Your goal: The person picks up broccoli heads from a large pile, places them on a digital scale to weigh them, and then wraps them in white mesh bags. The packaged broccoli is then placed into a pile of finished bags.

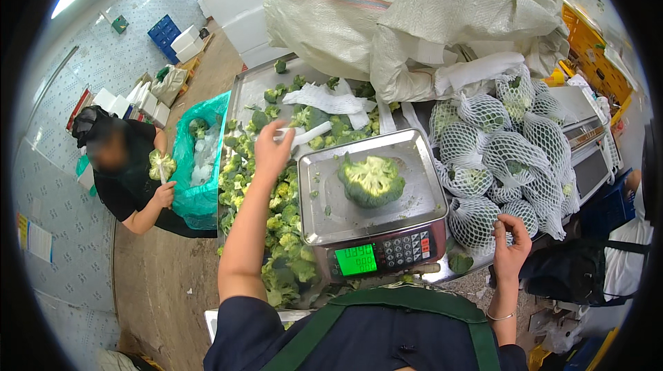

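Observation:
A head of broccoli [372,182] rests cut side up on the steel pan [326,226] of a digital scale, whose green display [356,259] is lit. Beyond the pan's left corner, my left hand [274,148], somewhat blurred, has its fingers around one end of a white foam net sleeve [313,133]. Other foam net sleeves [331,99] lie behind it on loose broccoli. My right hand [510,246] is to the right of the scale, fingers loosely curled and nothing visible in them. It is beside several netted broccoli heads [474,220] piled on the table.
Broccoli florets [282,205] cover the steel table [251,86] left of the scale. A big white woven sack [331,18] fills the far side. At left, a co-worker [129,174] holds broccoli beside a green-lined crate [199,200]. Another machine [588,153] stands at right.

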`<state>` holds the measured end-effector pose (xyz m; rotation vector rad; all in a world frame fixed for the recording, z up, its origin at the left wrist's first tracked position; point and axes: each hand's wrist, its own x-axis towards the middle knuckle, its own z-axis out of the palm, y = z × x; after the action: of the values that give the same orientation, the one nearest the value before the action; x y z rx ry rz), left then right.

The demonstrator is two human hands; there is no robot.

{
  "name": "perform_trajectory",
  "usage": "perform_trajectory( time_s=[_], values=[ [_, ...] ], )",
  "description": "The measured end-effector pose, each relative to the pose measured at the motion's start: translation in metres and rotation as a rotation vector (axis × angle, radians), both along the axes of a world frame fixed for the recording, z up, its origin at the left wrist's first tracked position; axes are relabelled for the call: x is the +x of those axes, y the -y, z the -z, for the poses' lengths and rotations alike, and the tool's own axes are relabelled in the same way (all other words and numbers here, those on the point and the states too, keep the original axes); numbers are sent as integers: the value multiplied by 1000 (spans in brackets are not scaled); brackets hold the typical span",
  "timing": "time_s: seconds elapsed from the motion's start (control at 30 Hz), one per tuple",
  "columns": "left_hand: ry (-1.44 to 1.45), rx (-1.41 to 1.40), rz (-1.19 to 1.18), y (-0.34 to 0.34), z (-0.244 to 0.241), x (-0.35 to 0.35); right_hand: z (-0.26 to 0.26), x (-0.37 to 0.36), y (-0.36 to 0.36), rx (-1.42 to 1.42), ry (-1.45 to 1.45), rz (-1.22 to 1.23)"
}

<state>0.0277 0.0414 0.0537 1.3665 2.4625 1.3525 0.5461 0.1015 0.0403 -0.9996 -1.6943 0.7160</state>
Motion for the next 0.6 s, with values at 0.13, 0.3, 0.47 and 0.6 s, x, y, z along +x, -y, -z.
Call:
perform_trajectory(
  time_s=[0.13,0.3,0.47,0.6],
  values=[
    [-130,-131,-10,-11,100,-88,-4,-9,2,-21,4,-2],
    [-185,-443,-50,-33,103,-88,-12,-6,4,-54,6,45],
    [-16,161,-24,-31,4,-19,-15,-8,2,-131,-46,27],
    [427,114,593,5,-61,121,-51,-56,-13,-156,-189,-346]
  ],
)
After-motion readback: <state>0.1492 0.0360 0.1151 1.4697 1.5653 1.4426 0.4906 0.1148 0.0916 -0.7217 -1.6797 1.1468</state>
